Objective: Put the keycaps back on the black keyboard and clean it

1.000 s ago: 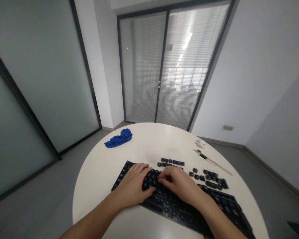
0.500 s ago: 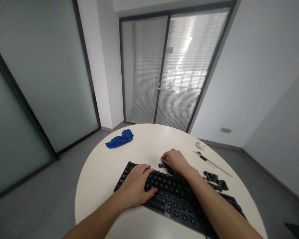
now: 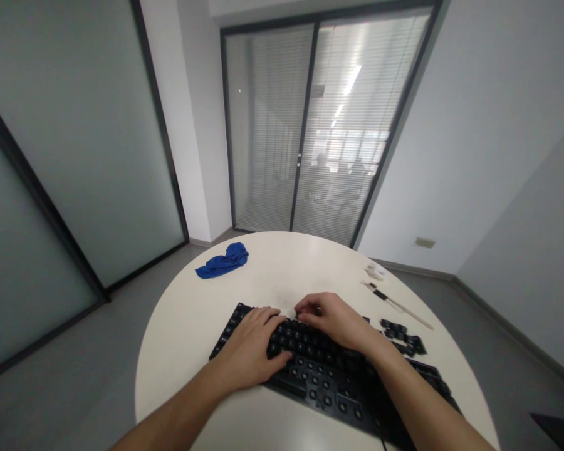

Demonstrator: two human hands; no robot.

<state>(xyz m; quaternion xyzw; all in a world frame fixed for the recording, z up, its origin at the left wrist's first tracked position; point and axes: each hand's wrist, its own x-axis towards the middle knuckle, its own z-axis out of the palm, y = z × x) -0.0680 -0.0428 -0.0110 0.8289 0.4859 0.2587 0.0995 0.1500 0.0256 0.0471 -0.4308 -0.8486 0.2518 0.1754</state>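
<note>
A black keyboard lies at an angle on the round table, its near rows bare of keycaps and showing switches. My left hand lies flat over its left part, fingers apart and thumb stretched across the keys. At the keyboard's far edge my right hand is in a pinch, with a small dark keycap at its fingertips, partly hidden. Right of that hand lie several loose black keycaps. My right forearm hides part of the keyboard's right side.
The white round table bears a crumpled blue cloth at the far left. A thin brush-like stick and a small white item lie near its right edge. A cable runs at the keyboard's near side.
My right hand has moved left and nearer to the keyboard's far edge, its fingertips still together. My left hand stays on the keyboard. The view has shifted slightly.
</note>
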